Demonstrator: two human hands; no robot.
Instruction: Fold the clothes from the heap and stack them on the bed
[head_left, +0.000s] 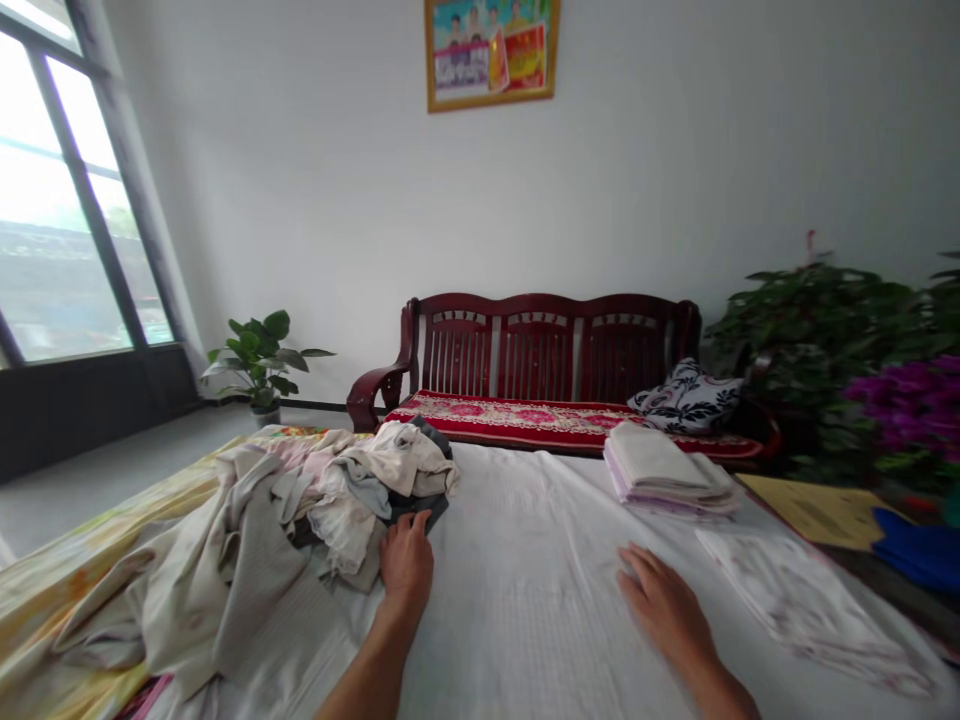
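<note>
The left hand (406, 562) lies palm down at the near edge of the heap of loose clothes (300, 510) at 10 o'clock. Its fingertips are on a dark garment (424, 505) tucked under the pale ones, but whether they have closed on it I cannot tell. The right hand (660, 600) is spread flat and empty on the white sheet (525, 580) at about 2 o'clock, a little blurred.

Judging by how things lie, the folding is partly done. A neat folded stack (660, 468) sits at 1 o'clock and a flat folded cloth (795, 600) lies at 3 o'clock, but the heap is much the bigger share and is not yet sorted.

Open room is the bare middle of the surface, from between the hands out to 12 o'clock. The far edge meets a wooden bench (540, 370). The right edge is crowded — a yellow paper (817, 510) and a blue item (919, 550) lie just beyond the flat cloth. At 9 o'clock the heap spills over a yellow patterned cover (75, 570).
</note>
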